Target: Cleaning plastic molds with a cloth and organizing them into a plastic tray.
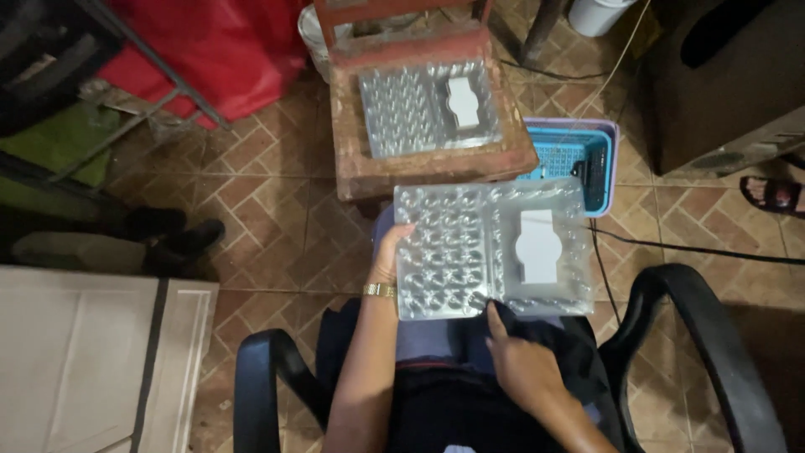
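A clear plastic blister tray point(490, 249) with many round pockets and a white insert point(537, 246) lies across my lap. My left hand point(387, 254), with a gold bracelet at the wrist, grips the tray's left edge. Resting on the dark cloth point(553, 335) on my lap, my right hand point(518, 359) points one finger up to the tray's near edge. A second clear tray point(428, 107) of the same kind, also with a white insert, lies on a worn wooden stool point(352, 126) in front of me.
A blue and purple plastic basket point(602, 159) stands on the tiled floor right of the stool. Black chair armrests point(260, 377) flank me on both sides. Red fabric point(226, 42) lies at the back left, a white panel point(84, 352) at the left, a sandalled foot point(776, 193) at the right.
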